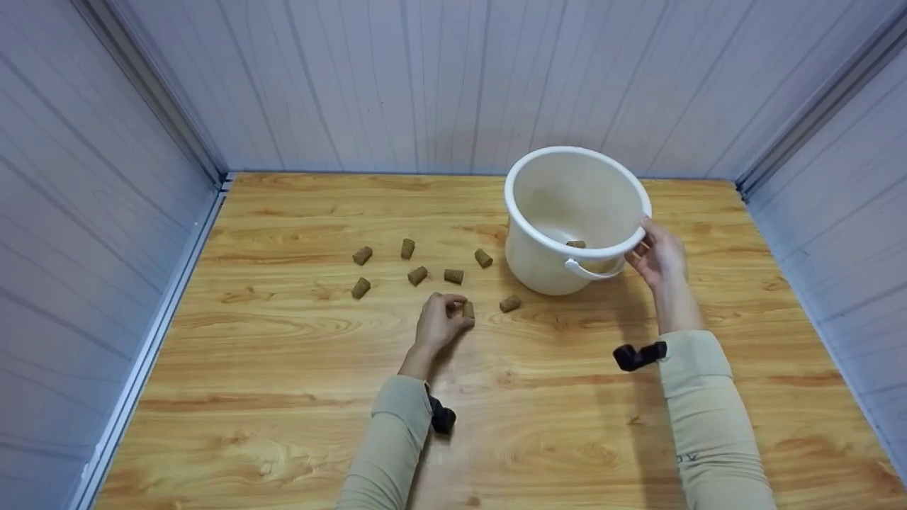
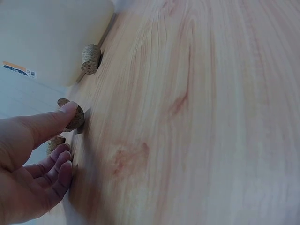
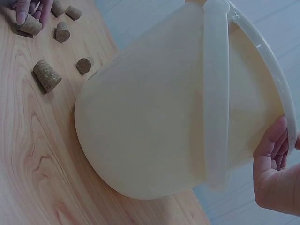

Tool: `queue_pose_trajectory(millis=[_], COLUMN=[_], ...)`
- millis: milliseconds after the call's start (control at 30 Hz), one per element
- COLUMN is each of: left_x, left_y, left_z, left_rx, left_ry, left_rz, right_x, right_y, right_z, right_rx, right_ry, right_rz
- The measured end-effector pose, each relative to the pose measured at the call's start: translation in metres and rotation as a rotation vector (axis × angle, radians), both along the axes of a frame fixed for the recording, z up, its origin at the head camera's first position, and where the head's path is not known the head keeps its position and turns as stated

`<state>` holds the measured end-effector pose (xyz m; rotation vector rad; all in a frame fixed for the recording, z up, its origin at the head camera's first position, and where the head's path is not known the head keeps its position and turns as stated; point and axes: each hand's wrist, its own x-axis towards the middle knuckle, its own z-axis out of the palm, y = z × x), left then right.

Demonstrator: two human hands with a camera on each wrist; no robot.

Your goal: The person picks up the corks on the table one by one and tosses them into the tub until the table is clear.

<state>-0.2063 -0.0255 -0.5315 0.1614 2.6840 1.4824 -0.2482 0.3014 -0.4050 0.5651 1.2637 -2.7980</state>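
Left: five brown, cylindrical cork stoppers [image 1: 417, 275] lay loose on your wood-grain table [image 1: 283, 368]. Next: your left hand [image 1: 439, 324] pinched another cork stopper [image 1: 468, 310] between thumb and fingers, low by the table. Then two further stoppers [image 1: 510, 303] lay near the round, off-white plastic bucket [image 1: 535, 261], which held one stopper [image 1: 576, 244] inside. Far right: your right hand [image 1: 662, 258] gripped the bucket's rim [image 1: 510, 193], the white handle [image 1: 595, 275] hanging at the near side.

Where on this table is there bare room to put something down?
Bare tabletop lies between left sleeve and right sleeve, between the leftmost corks and left wall, and between right sleeve and right wall. It's crowded around the left hand, with other corks scattered toward the white bucket.
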Motion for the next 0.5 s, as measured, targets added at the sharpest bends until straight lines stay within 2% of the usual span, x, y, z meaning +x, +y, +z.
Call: queue_pose_trajectory(millis=[500], left_x=[0.0015], left_y=[-0.0003], left_z=[0.0045], left_rx=[0.027], left_ry=[0.047], left_rz=[-0.003], right_x=[-0.0010], right_y=[-0.0002], right_z=[0.0001], right_rx=[0.007], right_ry=[-0.007], right_rz=[0.006])
